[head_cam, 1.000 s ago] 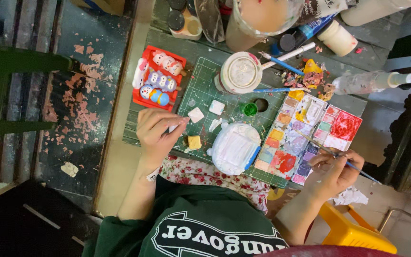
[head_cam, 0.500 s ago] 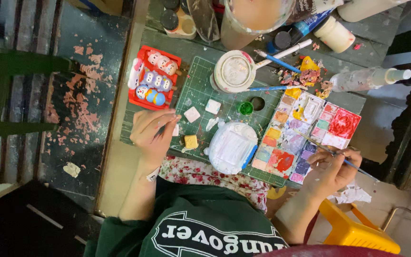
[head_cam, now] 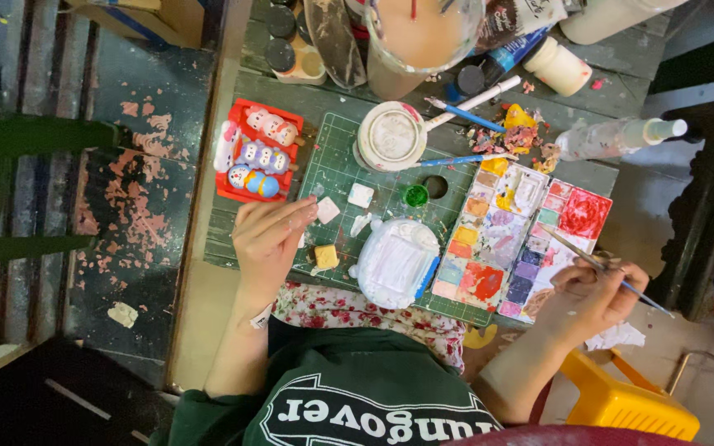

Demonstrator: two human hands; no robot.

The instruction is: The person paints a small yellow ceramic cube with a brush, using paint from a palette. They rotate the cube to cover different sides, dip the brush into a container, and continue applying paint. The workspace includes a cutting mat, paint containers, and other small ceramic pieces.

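On the mat: green cutting mat (head_cam: pixel 336 169) on a worn dark table (head_cam: pixel 249 99), seen from above.
Left hand: left hand (head_cam: pixel 268 239) lies flat at the mat's left edge, fingers loose and spread, grasping nothing; fingertips reach toward a small white tile (head_cam: pixel 327 210).
Near it: a yellow cube (head_cam: pixel 326 257) just beside the thumb, another white tile (head_cam: pixel 360 195) further up the mat.
Right hand: right hand (head_cam: pixel 592 291) is closed on a thin brush (head_cam: pixel 576 253), whose tip points up and left over the palette (head_cam: pixel 522 235).
Palette: many small wells of mixed paint, a red patch at its upper right.
Centre: a white moulded piece (head_cam: pixel 397 264) sits between the hands, touching the palette's left side.
Tray: red tray (head_cam: pixel 225 194) of painted figures above the left hand.
Behind: a round white dish (head_cam: pixel 390 136), two blue-handled brushes, a cloudy water jar (head_cam: pixel 423 33).
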